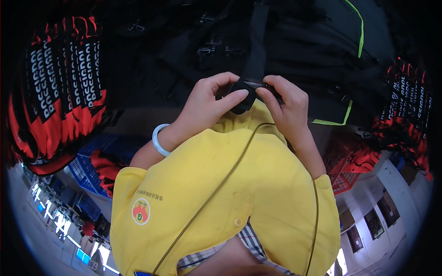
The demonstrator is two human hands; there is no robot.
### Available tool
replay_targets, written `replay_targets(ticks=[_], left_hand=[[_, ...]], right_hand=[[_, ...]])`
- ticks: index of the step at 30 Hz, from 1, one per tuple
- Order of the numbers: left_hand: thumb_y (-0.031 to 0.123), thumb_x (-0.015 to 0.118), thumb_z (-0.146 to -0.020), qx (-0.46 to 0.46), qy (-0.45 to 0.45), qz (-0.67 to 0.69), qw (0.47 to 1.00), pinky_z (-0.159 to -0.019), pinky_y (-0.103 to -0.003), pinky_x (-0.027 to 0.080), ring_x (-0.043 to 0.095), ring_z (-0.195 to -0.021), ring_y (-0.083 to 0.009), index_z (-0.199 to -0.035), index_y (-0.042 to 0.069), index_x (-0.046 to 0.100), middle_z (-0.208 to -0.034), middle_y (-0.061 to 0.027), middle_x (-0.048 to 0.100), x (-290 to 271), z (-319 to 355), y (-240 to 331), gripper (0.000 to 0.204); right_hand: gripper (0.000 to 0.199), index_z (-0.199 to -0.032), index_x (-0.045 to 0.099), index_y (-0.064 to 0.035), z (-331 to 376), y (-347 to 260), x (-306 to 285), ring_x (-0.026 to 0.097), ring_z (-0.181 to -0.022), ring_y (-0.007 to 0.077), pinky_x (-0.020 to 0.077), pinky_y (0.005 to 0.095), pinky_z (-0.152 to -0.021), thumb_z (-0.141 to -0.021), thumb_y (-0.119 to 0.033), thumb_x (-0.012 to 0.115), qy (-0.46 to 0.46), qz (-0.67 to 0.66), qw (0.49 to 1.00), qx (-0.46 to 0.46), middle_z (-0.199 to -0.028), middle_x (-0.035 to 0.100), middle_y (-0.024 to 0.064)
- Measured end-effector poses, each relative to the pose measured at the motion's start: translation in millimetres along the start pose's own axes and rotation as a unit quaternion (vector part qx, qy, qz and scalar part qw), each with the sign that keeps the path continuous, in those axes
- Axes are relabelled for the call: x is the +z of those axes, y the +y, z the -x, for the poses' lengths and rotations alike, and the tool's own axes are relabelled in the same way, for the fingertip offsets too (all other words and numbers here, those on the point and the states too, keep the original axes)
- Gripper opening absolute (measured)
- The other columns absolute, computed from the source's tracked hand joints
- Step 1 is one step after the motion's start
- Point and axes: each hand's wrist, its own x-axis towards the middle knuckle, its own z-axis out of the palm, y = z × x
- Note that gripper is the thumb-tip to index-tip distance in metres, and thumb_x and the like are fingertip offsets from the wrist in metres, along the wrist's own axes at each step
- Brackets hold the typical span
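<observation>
My left hand [214, 97] is closed on a black fabric piece [242, 106], pinched between thumb and fingers in front of my chest. Close beside it, my right hand [289, 97] grips a pair of thread snips [253, 84]; their short pointed metal blades reach toward the black piece and my left thumb. Whether the blades touch the fabric I cannot make out. A wide black strap [258, 46] runs from the far side of the work area down to between my hands.
Black fabric with lime-green edging [347, 112] and small metal clips [216, 48] spreads ahead. Red and black printed straps [69, 83] hang in bundles at the left, similar straps [407, 101] at the right. A blue crate [85, 168] and a red crate [338, 168] flank me.
</observation>
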Motion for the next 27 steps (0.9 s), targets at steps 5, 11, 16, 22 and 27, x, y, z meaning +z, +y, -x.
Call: replay_targets(ticks=[5, 11, 16, 22, 27], left_hand=[[0.011, 0.063, -0.087, -0.01, -0.015, -0.033, 0.999, -0.067, -0.019, 0.047, 0.058, -0.073, -0.0042, -0.098, -0.001, 0.063, -0.081, -0.0006, 0.063, 1.1, 0.9, 2.1, 0.017], [0.011, 0.064, -0.087, -0.008, -0.019, -0.02, 1.0, -0.069, -0.02, 0.048, 0.059, -0.074, -0.0048, -0.098, -0.001, 0.063, -0.083, -0.0011, 0.064, 2.2, 0.3, 2.5, 0.017], [0.011, 0.064, -0.087, -0.01, -0.009, -0.003, 1.0, -0.07, -0.02, 0.049, 0.06, -0.076, -0.0057, -0.099, -0.002, 0.063, -0.085, -0.0017, 0.065, 1.3, 0.1, 2.9, 0.018], [0.01, 0.063, -0.087, -0.016, -0.012, 0.009, 1.0, -0.07, -0.02, 0.048, 0.06, -0.076, -0.0054, -0.101, -0.002, 0.062, -0.086, -0.0022, 0.065, -0.7, -0.6, 1.8, 0.019], [0.011, 0.063, -0.087, -0.008, -0.012, 0.008, 1.0, -0.07, -0.019, 0.048, 0.06, -0.075, -0.0051, -0.101, -0.002, 0.063, -0.086, -0.0018, 0.065, 1.0, 0.3, 1.6, 0.019]], right_hand=[[0.019, -0.086, 0.062, -0.004, 6.5, 1.5, 0.2, 0.06, -0.059, 0.0252, 0.0452, 0.0293, -0.053, -0.08, -0.02, 0.071, -0.009, -0.019, 0.999, 0.027, -0.075, 0.062, 0.009], [0.018, -0.087, 0.061, -0.0038, 7.9, 6.0, 1.6, 0.059, -0.058, 0.0244, 0.0443, 0.0292, -0.052, -0.081, -0.018, 0.07, -0.003, -0.013, 1.0, -0.001, -0.072, 0.061, 0.0092], [0.016, -0.091, 0.061, -0.0034, 8.9, 7.1, -4.0, 0.059, -0.057, 0.0215, 0.0442, 0.0275, -0.053, -0.084, -0.017, 0.067, 0.02, -0.064, 0.991, 0.113, -0.07, 0.062, 0.009], [0.02, -0.09, 0.061, -0.0041, 9.3, 3.2, -3.5, 0.061, -0.059, 0.0214, 0.0456, 0.027, -0.053, -0.083, -0.02, 0.069, -0.024, -0.054, 0.995, 0.086, -0.071, 0.062, 0.0081], [0.022, -0.089, 0.061, -0.005, 4.1, 0.5, -1.4, 0.061, -0.059, 0.0213, 0.0458, 0.0277, -0.052, -0.081, -0.023, 0.07, -0.028, -0.022, 0.998, 0.045, -0.072, 0.062, 0.0073]])
